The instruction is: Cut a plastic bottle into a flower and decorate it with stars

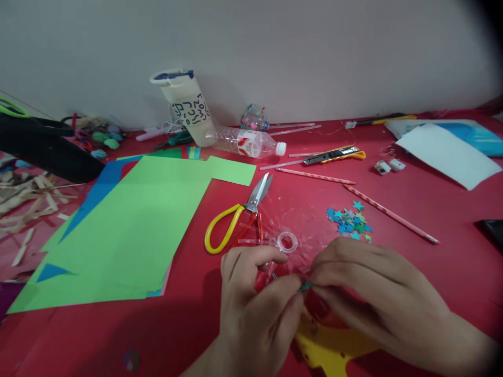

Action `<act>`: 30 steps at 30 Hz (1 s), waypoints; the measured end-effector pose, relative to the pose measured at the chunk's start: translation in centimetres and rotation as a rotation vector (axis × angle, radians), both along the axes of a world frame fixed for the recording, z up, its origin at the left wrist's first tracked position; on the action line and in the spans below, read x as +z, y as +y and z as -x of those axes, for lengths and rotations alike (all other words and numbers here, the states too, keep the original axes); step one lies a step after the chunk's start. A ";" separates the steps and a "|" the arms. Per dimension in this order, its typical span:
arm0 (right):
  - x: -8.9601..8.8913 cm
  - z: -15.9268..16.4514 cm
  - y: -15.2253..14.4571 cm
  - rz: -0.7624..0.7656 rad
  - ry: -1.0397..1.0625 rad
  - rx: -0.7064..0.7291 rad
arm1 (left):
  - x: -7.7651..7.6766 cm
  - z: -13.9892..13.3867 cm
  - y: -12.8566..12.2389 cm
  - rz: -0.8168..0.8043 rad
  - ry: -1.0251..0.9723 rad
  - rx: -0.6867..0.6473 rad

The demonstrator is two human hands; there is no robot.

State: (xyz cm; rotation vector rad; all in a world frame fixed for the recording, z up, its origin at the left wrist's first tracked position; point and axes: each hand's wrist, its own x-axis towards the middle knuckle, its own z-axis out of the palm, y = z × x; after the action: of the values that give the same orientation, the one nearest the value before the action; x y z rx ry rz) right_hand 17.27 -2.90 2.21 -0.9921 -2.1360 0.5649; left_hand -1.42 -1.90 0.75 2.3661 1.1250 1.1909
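My left hand (263,309) and my right hand (365,293) meet low in the view, fingertips pinched on a small teal star (305,285), partly covered by the fingers. Just beyond them lies the cut-open top of a clear plastic bottle (288,242), its strips fanned out around the neck ring. A yellow glue gun (334,343) rests under my right hand, partly hidden. Past my right fingers is a small pile of blue, green and purple stars (349,222). Scissors (236,220) with a yellow handle lie half open beyond my left hand.
Green paper sheets (145,225) cover the left of the red table. A clear bottle (251,143), a white cup (188,107), a box cutter (334,155) and two pink pencils (393,213) lie or stand farther back. White paper (448,152) is at the right.
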 end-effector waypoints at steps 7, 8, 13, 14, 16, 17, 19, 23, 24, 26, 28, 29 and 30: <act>0.1 0.2 -0.5 0.005 -0.027 -0.079 | 0.0 -0.1 0.1 0.014 -0.026 -0.002; 0.1 0.3 -0.6 0.005 -0.029 -0.092 | 0.1 -0.1 0.1 0.012 -0.024 -0.001; 0.3 0.6 -0.6 0.017 -0.048 -0.083 | 0.1 0.0 0.0 0.006 0.017 0.005; 0.4 0.6 -0.6 0.022 -0.048 -0.081 | 0.1 0.0 0.0 0.005 0.025 0.004; 0.5 0.8 -0.6 0.039 -0.040 -0.077 | 0.1 -0.1 -0.1 0.004 0.032 0.005; 0.5 0.8 -0.5 0.051 -0.031 -0.074 | 0.1 -0.1 -0.1 0.005 0.030 0.004; 0.6 0.9 -0.5 0.082 -0.003 -0.075 | 0.0 -0.1 -0.1 0.016 0.011 0.004; 0.8 0.9 -0.5 0.196 0.052 -0.103 | 0.2 -0.2 -0.2 0.017 -0.030 -0.006; 0.8 0.9 -0.5 0.218 0.061 -0.114 | 0.2 -0.3 -0.2 0.012 -0.032 -0.011; 0.8 0.9 -0.5 0.242 0.077 -0.120 | 0.4 -0.3 -0.3 0.006 -0.031 -0.018; 0.8 0.9 -0.6 0.257 0.082 -0.123 | 0.5 -0.3 -0.4 0.016 -0.023 -0.018; 0.7 0.9 -0.5 0.260 0.080 -0.123 | 0.5 -0.3 -0.4 0.018 -0.021 -0.019; 0.7 0.9 -0.5 0.258 0.077 -0.125 | 0.6 -0.3 -0.4 0.022 -0.021 -0.023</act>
State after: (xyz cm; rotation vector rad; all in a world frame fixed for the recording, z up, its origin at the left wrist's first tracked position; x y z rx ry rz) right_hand 16.34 -3.43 2.95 -1.2143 -1.9511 0.8177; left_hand -1.15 -2.33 1.31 2.3383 1.0958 1.1878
